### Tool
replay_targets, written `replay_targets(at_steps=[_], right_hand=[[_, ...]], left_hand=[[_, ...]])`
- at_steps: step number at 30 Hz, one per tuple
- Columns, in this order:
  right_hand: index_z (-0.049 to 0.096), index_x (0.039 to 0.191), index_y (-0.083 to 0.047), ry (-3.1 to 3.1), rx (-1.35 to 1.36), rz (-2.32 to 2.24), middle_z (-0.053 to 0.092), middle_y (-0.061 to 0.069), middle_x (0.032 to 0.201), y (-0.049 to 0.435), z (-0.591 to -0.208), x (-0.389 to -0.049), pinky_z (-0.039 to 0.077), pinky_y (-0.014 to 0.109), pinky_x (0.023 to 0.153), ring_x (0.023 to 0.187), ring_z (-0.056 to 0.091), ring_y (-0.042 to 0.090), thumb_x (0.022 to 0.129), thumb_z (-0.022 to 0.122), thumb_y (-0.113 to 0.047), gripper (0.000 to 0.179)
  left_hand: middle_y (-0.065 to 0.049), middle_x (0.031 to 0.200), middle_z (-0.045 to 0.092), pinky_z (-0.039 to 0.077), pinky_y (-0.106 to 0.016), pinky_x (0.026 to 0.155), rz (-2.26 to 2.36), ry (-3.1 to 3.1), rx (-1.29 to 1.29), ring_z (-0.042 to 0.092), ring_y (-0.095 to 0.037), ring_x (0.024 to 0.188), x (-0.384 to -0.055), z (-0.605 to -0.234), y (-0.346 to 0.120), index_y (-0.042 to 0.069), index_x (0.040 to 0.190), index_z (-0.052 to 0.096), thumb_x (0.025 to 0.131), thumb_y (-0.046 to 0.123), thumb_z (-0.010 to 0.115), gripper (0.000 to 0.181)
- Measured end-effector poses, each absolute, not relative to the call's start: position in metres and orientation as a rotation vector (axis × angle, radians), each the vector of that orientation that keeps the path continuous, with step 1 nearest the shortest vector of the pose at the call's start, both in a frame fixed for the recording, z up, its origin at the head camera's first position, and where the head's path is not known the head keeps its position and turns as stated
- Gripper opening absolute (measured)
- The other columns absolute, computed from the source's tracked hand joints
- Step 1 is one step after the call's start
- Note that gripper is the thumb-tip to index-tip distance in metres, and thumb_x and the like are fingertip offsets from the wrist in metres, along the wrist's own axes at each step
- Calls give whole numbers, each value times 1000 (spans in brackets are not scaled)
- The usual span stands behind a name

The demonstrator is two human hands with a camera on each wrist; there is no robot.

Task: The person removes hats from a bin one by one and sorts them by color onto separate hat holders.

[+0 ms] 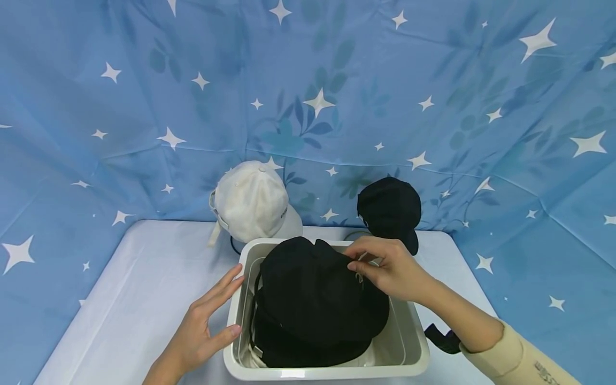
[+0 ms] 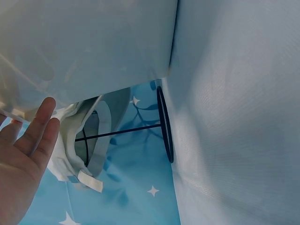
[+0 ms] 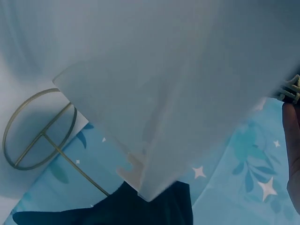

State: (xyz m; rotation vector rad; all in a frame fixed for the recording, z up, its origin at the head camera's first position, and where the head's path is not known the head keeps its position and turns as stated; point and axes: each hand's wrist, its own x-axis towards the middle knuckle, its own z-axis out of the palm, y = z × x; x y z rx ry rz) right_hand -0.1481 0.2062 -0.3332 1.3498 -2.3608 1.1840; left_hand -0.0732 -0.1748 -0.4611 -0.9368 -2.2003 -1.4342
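Observation:
A black fabric hat (image 1: 322,289) with a thin beige cord lies on top of other dark headwear in a white plastic bin (image 1: 418,353). At the hat's upper right edge, my right hand (image 1: 392,267) pinches the fabric beside the cord; the right wrist view catches only part of that hand (image 3: 293,159) and the cord (image 3: 293,84). My left hand (image 1: 199,318) is beside the bin's left wall, fingers extended, fingertips at the rim. The left wrist view shows those straight fingers (image 2: 42,131) against the bin's outer side (image 2: 93,47).
Behind the bin, a white cap (image 1: 252,203) hangs on a black wire stand (image 2: 166,124) at left. A black cap (image 1: 390,208) is at right on a brass-coloured stand (image 3: 40,129). A black strap-like piece (image 1: 443,339) is under the right forearm. Blue star-patterned cloth (image 1: 308,133) backs the white table (image 1: 144,289).

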Motion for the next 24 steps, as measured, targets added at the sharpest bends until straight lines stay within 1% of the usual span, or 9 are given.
replay_targets(at_steps=[5, 13, 24], right_hand=[[73, 107, -8, -2313, 1374, 1163, 73, 5, 97, 206, -326, -148, 61, 25, 72, 81, 70, 15, 79, 77, 21, 40], [73, 109, -5, -2300, 1363, 1124, 74, 6, 98, 206, -314, -146, 61, 25, 74, 82, 69, 16, 77, 78, 22, 42], [74, 109, -4, -2234, 1378, 1110, 74, 8, 99, 207, -298, -146, 60, 22, 77, 84, 68, 16, 74, 78, 26, 46]], left_hand=[[-25, 162, 40, 31, -21, 118, -1433, -2158, -970, 42, -24, 150, -74, -462, -175, -6, 151, 50, 78, 3, 75, 78], [-21, 164, 39, 31, -19, 117, -1450, -2197, -937, 42, -23, 150, -73, -462, -175, -3, 152, 50, 79, 5, 75, 77], [-20, 164, 39, 32, -19, 117, -1451, -2204, -932, 42, -24, 150, -73, -461, -175, -2, 152, 51, 80, 5, 74, 76]])
